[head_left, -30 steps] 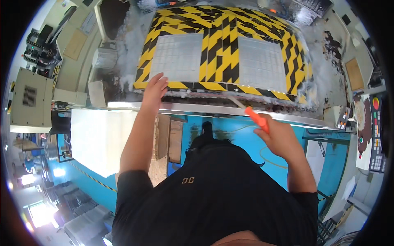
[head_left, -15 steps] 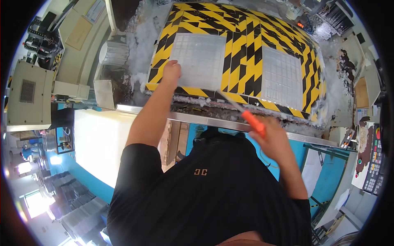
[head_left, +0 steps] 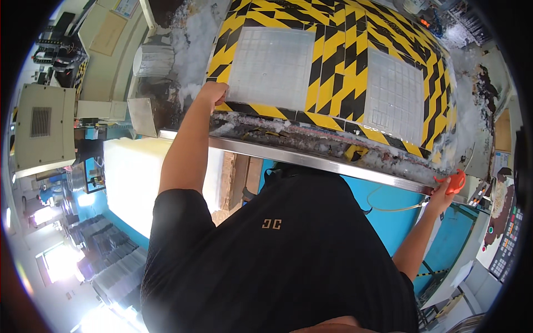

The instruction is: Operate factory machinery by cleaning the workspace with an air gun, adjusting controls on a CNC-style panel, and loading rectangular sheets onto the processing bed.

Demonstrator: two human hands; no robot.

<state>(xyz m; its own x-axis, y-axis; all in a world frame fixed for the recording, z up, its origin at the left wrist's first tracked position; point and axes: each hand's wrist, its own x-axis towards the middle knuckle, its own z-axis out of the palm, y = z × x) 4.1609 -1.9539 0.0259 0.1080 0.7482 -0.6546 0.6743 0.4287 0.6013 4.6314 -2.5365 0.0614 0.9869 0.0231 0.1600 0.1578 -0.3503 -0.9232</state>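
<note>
My left hand [head_left: 215, 95] is closed in a fist at the near left corner of a clear plastic panel [head_left: 272, 69] scored with a grid. Whether its fingers hold anything is hidden. Yellow-and-black striped tape frames this panel and a second clear panel [head_left: 394, 94] to its right. Far to the right, my right hand [head_left: 441, 197] is wrapped around an orange air blow gun [head_left: 456, 182], whose thin nozzle points away from me. A pale hose [head_left: 394, 209] hangs below, near the right wrist.
A metal rail [head_left: 300, 158] runs along the bed's near edge, with whitish shavings [head_left: 244, 123] behind it. More white shavings [head_left: 191, 50] heap at the left. At the right stands a control panel [head_left: 508, 238] with buttons. A pale block-shaped stack [head_left: 130, 177] is at my left.
My right hand has swung the air blow gun from the bed's near middle out to the far right. My left hand has shifted left and nearer, off the panel's surface to its corner.
</note>
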